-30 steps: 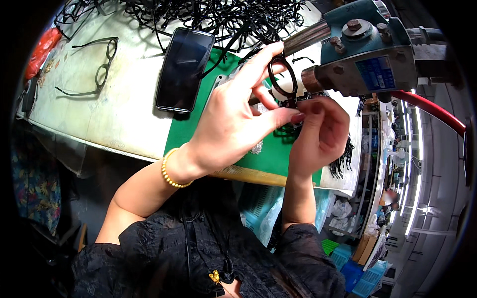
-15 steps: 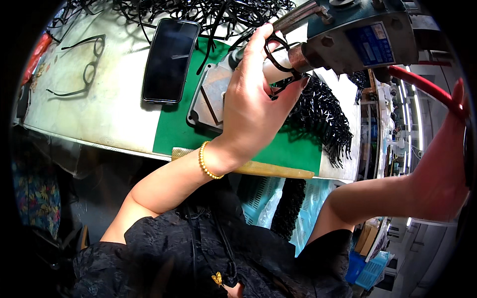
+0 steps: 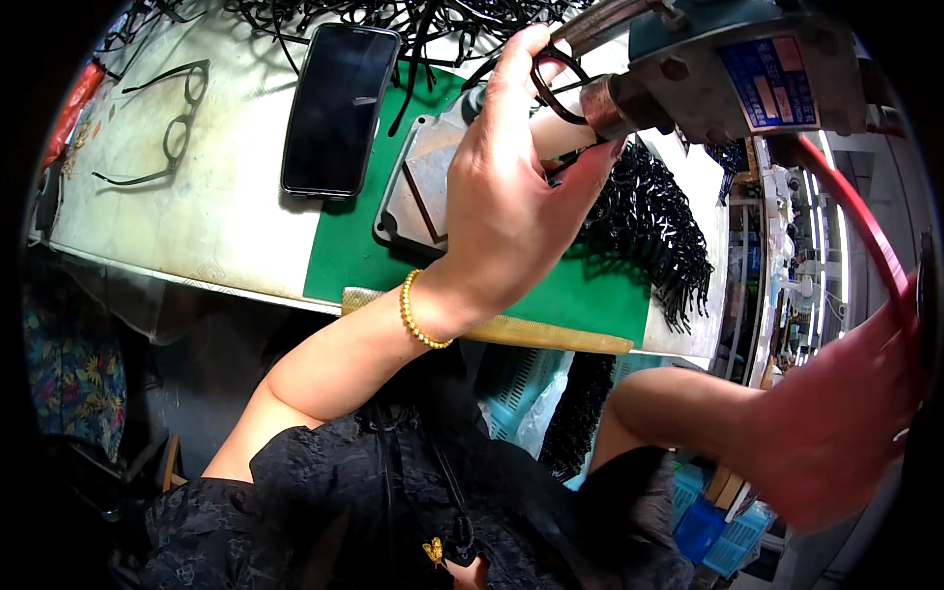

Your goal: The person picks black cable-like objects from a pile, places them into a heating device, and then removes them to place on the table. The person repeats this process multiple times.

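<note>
Apparently a bracing hold. At 1 o'clock from view centre, the left hand [image 3: 511,197] has fingers and thumb part-closed on a dark, glossy, plastic-looking eyeglass frame [image 3: 549,98]. The frame sits by the pale cylindrical block [image 3: 559,136] and the copper-coloured round metal tip [image 3: 602,106]; probably held there to steady the rim in line with that tip. Exact contact hidden.

The right hand [image 3: 836,433], between 3 and 4 o'clock, is blurred at the lower end of the curved red lever [image 3: 857,211]; cannot tell whether its fingers close on it. Arm reaches out wide, likely because the lever ends there.

Visible rim's long axis slants 11 to 5 o'clock; the rest lies behind the hand, so which way the front faces is unclear.

Black rectangular smartphone [image 3: 341,110] at 11 o'clock, perhaps set aside to leave working room.
</note>
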Tool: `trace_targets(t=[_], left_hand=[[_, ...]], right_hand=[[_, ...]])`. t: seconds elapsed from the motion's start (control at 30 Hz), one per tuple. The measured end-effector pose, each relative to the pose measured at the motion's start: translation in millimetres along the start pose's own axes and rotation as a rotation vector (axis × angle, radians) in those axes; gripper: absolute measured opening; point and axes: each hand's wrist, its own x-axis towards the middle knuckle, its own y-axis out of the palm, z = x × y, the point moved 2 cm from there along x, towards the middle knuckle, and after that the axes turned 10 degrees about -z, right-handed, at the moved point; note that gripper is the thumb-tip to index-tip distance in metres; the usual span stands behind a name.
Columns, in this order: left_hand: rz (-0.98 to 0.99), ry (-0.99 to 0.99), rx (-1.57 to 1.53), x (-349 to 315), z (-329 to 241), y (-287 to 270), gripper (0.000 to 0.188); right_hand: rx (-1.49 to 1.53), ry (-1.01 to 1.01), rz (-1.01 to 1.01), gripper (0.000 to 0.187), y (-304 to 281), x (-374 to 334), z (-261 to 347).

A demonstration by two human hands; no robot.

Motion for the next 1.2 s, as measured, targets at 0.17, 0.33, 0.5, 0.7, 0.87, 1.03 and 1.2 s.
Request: trace_targets(t=[0.17, 0.33, 0.5, 0.7, 0.87, 1.03, 1.2], left_hand=[[0.064, -0.072, -0.136, 3, -1, 0, 0.082], [0.091, 0.15, 0.163, -4, -37, -45, 0.074], [-0.071, 0.171, 0.466, 64, -7, -145, 0.052], [-0.06, 0.266, 1.364, 109, 1, -277, 0.015], [0.114, 0.142, 1.39, 128, -27, -312, 0.038], [0.083, 0.51, 1.569, 161, -30, -258, 0.063], [0.422, 0.367, 1.38, 173, -13, -126, 0.039]], right_hand=[[0.011, -0.159, -0.477, 0.031, -2, -38, -19], [-0.248, 0.255, -0.573, 0.061, -17, 24, -38], [-0.434, 0.139, -0.43, 0.052, 0, -80, -59], [-0.261, 0.661, -0.341, 0.043, 45, -168, -84], [-0.282, 0.936, -0.309, 0.039, 22, -242, -55], [-0.243, 1.059, -0.366, 0.036, 37, -280, -41], [-0.222, 1.057, -0.331, 0.033, 47, -301, -38]])
